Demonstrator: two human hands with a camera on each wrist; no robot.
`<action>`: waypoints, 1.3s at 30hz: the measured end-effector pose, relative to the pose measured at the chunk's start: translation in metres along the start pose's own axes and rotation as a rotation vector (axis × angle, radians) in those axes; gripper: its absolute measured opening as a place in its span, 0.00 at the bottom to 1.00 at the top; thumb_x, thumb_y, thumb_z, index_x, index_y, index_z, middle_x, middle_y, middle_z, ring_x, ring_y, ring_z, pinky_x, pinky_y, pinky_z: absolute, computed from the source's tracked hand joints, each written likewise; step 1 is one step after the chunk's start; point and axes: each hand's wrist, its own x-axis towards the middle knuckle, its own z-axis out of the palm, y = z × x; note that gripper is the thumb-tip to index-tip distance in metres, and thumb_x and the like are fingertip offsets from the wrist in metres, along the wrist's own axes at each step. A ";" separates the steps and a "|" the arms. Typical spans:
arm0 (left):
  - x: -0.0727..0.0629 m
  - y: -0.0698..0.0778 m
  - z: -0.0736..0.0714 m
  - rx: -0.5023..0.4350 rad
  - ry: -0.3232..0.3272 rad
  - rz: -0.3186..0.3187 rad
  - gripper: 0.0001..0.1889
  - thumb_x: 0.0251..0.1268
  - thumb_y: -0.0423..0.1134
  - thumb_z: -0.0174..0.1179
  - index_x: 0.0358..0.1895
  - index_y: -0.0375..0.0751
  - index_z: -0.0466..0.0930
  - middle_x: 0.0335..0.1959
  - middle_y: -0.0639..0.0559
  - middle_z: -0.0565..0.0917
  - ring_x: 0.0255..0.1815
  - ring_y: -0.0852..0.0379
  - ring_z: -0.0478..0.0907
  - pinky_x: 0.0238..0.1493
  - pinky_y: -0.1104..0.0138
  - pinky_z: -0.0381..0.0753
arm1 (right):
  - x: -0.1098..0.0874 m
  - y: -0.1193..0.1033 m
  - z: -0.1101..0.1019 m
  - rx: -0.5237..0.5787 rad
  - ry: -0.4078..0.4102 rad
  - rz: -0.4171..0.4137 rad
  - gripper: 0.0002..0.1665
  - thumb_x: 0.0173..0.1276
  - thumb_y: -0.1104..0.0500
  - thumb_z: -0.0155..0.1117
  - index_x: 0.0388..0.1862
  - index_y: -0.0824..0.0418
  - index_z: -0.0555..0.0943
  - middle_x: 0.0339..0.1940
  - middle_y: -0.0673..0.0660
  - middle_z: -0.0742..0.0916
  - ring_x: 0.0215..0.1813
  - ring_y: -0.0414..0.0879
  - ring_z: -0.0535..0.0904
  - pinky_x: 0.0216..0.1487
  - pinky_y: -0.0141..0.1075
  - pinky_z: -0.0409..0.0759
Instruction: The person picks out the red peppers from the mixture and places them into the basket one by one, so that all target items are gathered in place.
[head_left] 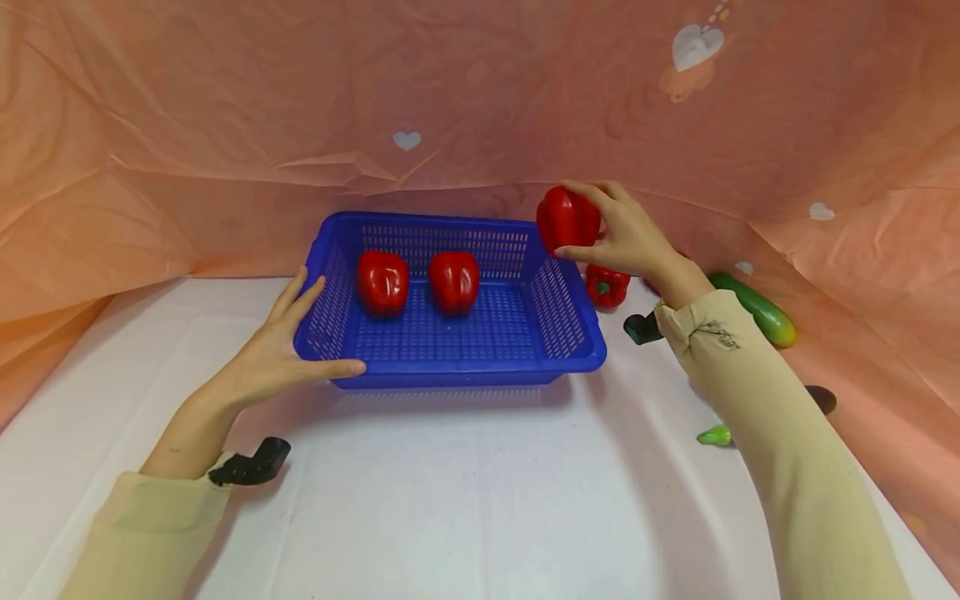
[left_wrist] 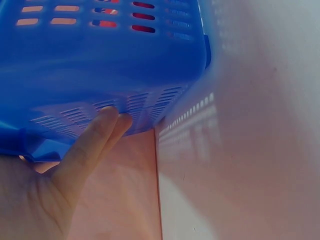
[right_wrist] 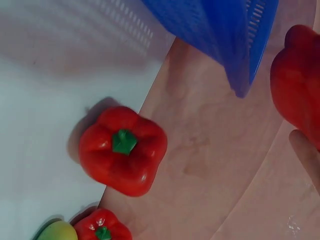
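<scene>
My right hand (head_left: 626, 233) grips a red bell pepper (head_left: 567, 220) between thumb and fingers, above the back right corner of a blue plastic basket (head_left: 465, 367). That pepper (right_wrist: 300, 82) shows at the edge of the right wrist view. Two red bell peppers, a left one (head_left: 382, 283) and a right one (head_left: 453, 283), lie inside the basket. At the basket's left end my left hand (head_left: 273, 346) touches it with spread, fairly straight fingers, the thumb along the front rim. From the left wrist view, two fingers (left_wrist: 97, 132) lie against the slotted outer wall.
Right of the basket lies another red bell pepper (head_left: 606, 286), with a further red pepper (right_wrist: 102, 227) near it. A green cucumber-like vegetable (head_left: 757, 310), a small green pepper tip (head_left: 715, 435) and a dark object (head_left: 822, 398) lie partly behind my right arm. Orange cloth (head_left: 480, 100) hangs behind.
</scene>
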 end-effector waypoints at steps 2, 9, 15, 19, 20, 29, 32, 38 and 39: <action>0.000 0.000 0.000 0.001 0.001 0.000 0.63 0.47 0.56 0.73 0.78 0.52 0.33 0.78 0.56 0.26 0.77 0.33 0.32 0.64 0.29 0.48 | 0.003 -0.002 0.002 0.004 -0.003 0.006 0.52 0.55 0.48 0.74 0.76 0.48 0.58 0.72 0.63 0.65 0.68 0.63 0.65 0.60 0.64 0.71; 0.000 0.002 0.000 -0.004 -0.006 -0.014 0.63 0.47 0.56 0.72 0.78 0.53 0.33 0.78 0.56 0.25 0.77 0.32 0.32 0.63 0.28 0.48 | 0.013 -0.005 0.012 0.005 -0.003 -0.023 0.52 0.54 0.48 0.75 0.75 0.50 0.60 0.71 0.63 0.66 0.68 0.62 0.64 0.60 0.62 0.72; 0.000 0.003 0.001 -0.004 -0.002 -0.007 0.63 0.46 0.56 0.73 0.78 0.53 0.33 0.78 0.57 0.26 0.77 0.33 0.33 0.64 0.28 0.49 | 0.018 -0.010 0.019 0.016 0.016 -0.058 0.52 0.51 0.49 0.76 0.74 0.53 0.63 0.69 0.65 0.67 0.68 0.61 0.64 0.63 0.60 0.71; -0.001 0.003 0.000 -0.003 -0.001 -0.008 0.63 0.46 0.56 0.73 0.78 0.53 0.33 0.78 0.57 0.26 0.77 0.34 0.32 0.64 0.28 0.48 | 0.020 -0.012 0.022 0.020 0.001 -0.064 0.51 0.51 0.50 0.76 0.73 0.54 0.63 0.69 0.65 0.68 0.68 0.61 0.65 0.62 0.60 0.71; -0.001 0.003 0.000 -0.002 0.000 -0.008 0.63 0.46 0.56 0.73 0.78 0.53 0.33 0.78 0.56 0.26 0.77 0.34 0.32 0.64 0.28 0.48 | 0.020 -0.013 0.022 0.020 -0.006 -0.064 0.51 0.51 0.50 0.76 0.73 0.54 0.63 0.69 0.65 0.67 0.68 0.61 0.64 0.62 0.60 0.72; -0.002 0.002 -0.001 -0.001 0.001 -0.009 0.63 0.46 0.56 0.73 0.78 0.51 0.33 0.78 0.56 0.25 0.77 0.33 0.32 0.64 0.29 0.48 | 0.028 -0.022 0.028 0.010 -0.031 -0.092 0.51 0.50 0.49 0.77 0.72 0.55 0.65 0.67 0.66 0.69 0.68 0.61 0.64 0.65 0.57 0.70; -0.002 0.003 -0.001 -0.003 -0.002 -0.014 0.63 0.46 0.57 0.73 0.78 0.52 0.33 0.78 0.56 0.25 0.77 0.33 0.33 0.64 0.28 0.49 | 0.030 -0.025 0.031 0.014 -0.052 -0.088 0.51 0.50 0.50 0.77 0.72 0.55 0.64 0.67 0.66 0.69 0.67 0.62 0.65 0.63 0.57 0.72; -0.001 0.003 0.000 -0.014 -0.004 -0.010 0.63 0.46 0.56 0.73 0.78 0.53 0.33 0.78 0.57 0.25 0.77 0.33 0.32 0.63 0.28 0.49 | 0.032 -0.029 0.036 0.008 -0.100 -0.070 0.51 0.51 0.50 0.76 0.73 0.55 0.64 0.66 0.67 0.70 0.66 0.64 0.65 0.60 0.58 0.75; -0.001 0.002 0.000 -0.016 -0.004 -0.010 0.63 0.46 0.56 0.73 0.78 0.53 0.33 0.78 0.57 0.25 0.77 0.33 0.33 0.63 0.28 0.49 | 0.032 -0.029 0.038 0.008 -0.105 -0.067 0.51 0.50 0.50 0.76 0.73 0.55 0.64 0.66 0.67 0.70 0.66 0.64 0.66 0.60 0.58 0.74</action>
